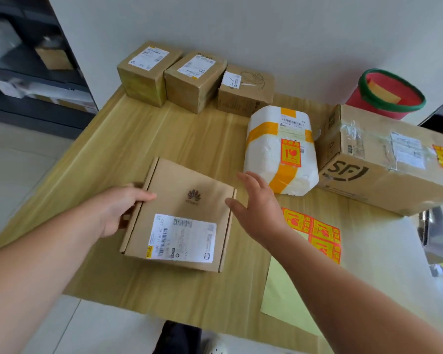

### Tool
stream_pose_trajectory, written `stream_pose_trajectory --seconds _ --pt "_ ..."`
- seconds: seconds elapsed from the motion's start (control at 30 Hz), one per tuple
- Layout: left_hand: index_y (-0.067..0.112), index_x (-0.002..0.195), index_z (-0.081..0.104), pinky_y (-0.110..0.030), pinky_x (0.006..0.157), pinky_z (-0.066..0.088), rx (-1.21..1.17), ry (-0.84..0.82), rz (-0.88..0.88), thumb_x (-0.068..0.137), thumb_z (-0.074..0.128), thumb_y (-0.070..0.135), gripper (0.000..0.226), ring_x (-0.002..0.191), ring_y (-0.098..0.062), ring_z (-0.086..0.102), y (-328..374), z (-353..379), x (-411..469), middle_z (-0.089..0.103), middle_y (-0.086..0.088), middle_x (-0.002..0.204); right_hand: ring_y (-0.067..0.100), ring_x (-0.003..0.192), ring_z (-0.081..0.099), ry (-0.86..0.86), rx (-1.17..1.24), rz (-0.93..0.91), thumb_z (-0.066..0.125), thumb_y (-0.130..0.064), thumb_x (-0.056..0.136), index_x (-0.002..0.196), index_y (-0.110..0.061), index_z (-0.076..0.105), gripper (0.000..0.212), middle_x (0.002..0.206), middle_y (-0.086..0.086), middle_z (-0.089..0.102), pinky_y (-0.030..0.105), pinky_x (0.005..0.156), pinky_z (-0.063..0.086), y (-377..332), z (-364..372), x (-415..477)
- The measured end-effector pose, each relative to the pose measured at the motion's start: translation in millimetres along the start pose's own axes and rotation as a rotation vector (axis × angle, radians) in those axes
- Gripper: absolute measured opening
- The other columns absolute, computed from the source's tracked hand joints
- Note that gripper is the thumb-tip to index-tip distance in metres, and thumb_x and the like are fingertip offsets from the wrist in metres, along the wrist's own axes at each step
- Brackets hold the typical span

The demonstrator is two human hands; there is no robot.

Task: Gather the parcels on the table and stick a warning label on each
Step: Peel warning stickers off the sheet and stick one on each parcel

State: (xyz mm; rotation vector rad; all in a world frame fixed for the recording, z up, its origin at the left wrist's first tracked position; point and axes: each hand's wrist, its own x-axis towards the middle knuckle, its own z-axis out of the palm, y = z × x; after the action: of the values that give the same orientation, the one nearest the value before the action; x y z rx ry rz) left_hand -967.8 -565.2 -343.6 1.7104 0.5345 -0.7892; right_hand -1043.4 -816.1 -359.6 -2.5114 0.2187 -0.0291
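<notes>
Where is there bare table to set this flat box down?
Free: the wide strip of table between the back-row cartons and the flat box, and the strip left of it. Crowded: the right side, with foam parcel, SF carton and label sheet.

Left hand point(118, 210) curls in a grip; right hand point(258, 208) hovers, fingers spread.

Wooden table point(164, 139) with 6 parcels point(189, 172), label sheet point(317, 233)

One view only — head-worn wide-angle, facing forward and steeply down from the near edge of the table point(128, 139). Close in: left hand point(118, 210), right hand point(261, 208) and flat parcel point(184, 180) fill mid-frame — wall point(241, 26) beyond.
</notes>
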Motion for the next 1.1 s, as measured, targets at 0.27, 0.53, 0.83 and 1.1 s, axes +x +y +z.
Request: stream_pose_trajectory --seconds 0.27,0.53,0.83,1.1 --pt "0.026 0.132 0.048 -0.038 0.082 0.053 0.284 -0.306 0.269 0.082 0.068 0.009 0.057 0.096 -0.023 0.064 35 47 -50 0.059 -0.004 0.121 0.019 0.099 0.067 -0.436 0.712 0.297 0.079 -0.032 0.074 0.133 -0.03 0.047 0.068 0.117 0.0 0.067 0.041 0.083 0.056 16 -28 -37" --pt "0.025 0.15 0.011 -0.041 0.108 0.03 0.838 0.127 0.474 0.082 0.065 0.043 0.089 0.137 -0.025 0.028 20 90 -23 0.02 -0.005 0.153 0.02 0.079 0.072 -0.159 0.987 0.66 0.072 -0.031 0.083 0.112 -0.018 0.06 0.033 0.092 0.004 0.074 0.033 0.06 0.058 50 -1 -53" --pt "0.022 0.143 0.023 -0.03 0.085 0.045 0.845 -0.045 0.286 0.079 0.07 0.03 0.08 0.103 -0.018 0.055 -47 88 16 0.052 0.003 0.124 0.024 0.094 0.065 -0.071 0.797 0.81 0.061 -0.041 0.088 0.116 -0.02 0.056 0.036 0.106 0.003 0.066 0.046 0.084 0.055 42 43 -41" --pt "0.019 0.149 0.006 -0.038 0.111 0.019 1.176 0.17 0.589 0.085 0.061 0.037 0.086 0.142 -0.027 0.01 -38 121 8 0.005 -0.008 0.157 0.023 0.133 0.038 0.039 0.063 0.612 0.05 -0.038 0.096 0.144 -0.018 0.037 0.054 0.148 0.003 0.039 0.038 0.104 0.035 88 13 -75"
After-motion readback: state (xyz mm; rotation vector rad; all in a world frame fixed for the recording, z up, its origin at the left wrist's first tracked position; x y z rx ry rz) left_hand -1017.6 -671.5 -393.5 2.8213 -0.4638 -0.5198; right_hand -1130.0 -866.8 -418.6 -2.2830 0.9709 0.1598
